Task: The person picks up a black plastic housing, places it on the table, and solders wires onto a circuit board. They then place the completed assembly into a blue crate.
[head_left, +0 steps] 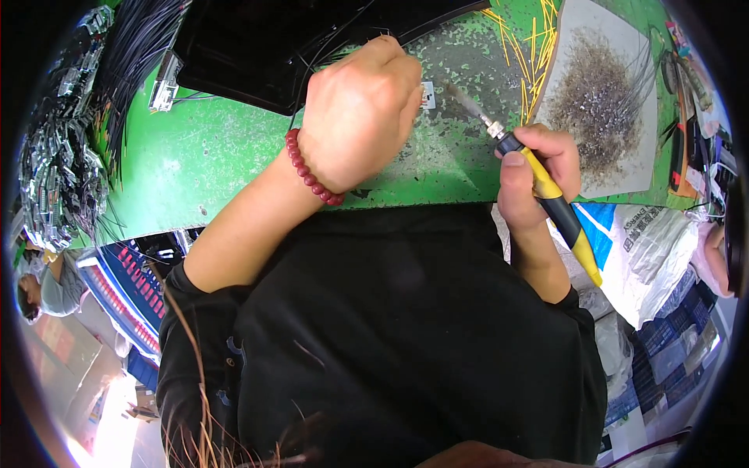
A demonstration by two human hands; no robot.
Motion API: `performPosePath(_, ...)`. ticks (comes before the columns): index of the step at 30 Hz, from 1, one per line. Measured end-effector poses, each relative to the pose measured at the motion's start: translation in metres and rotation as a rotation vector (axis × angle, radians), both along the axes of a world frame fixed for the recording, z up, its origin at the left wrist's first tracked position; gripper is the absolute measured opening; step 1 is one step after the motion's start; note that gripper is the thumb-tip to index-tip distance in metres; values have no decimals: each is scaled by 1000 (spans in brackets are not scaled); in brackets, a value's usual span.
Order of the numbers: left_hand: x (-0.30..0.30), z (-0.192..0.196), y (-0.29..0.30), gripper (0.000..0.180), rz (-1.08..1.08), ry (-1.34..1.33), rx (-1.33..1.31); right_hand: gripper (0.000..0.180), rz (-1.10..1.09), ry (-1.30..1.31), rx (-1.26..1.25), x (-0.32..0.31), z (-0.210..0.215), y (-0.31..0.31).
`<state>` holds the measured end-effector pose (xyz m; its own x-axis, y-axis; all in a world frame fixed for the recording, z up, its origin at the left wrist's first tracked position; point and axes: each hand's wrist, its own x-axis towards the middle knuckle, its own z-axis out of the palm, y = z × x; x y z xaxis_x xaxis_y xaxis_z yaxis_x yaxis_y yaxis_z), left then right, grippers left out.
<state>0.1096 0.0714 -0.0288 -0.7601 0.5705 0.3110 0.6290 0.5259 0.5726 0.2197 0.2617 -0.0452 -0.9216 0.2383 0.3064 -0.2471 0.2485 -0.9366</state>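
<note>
My right hand [538, 168] grips a yellow and black soldering iron [544, 171]. Its darkened tip points up and left, toward a small white board-like piece [427, 95] on the green worktop [234, 168], a little apart from it. My left hand [363, 105], with a dark red bead bracelet [306, 170] on the wrist, is closed, back upward, right beside that white piece. The curled fingers hide whatever lies in them. A thin black wire [300, 97] runs up past this hand toward a black tray-like panel [242, 54] behind it.
Yellow wire pieces [534, 58] lie at the back right, by a pale sheet [640, 156] heaped with grey-brown debris [597, 101]. Bundles of black wires [144, 47] and shiny metallic parts [58, 156] hang at the left. White bags [663, 265] stand below right; another person [51, 288] is at far left.
</note>
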Motion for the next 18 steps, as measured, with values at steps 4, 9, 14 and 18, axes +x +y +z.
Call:
performPosePath(4, -1, 3, -1, 6, -11, -67, 5, 31, 18, 46, -196, -13, 11, -16)
performPosePath(9, -1, 9, -4, 6, -35, -169, 129, 23, -11, -126, 264, -30, 22, -22)
performPosePath(14, 1, 14, -5, 14, -100, -249, 250, 32, -59, -44, 126, -37, 10, -36)
performPosePath(18, -3, 13, -3, 17, -151, 25, 248, 33, -58, 20, 180, -40, 12, -26)
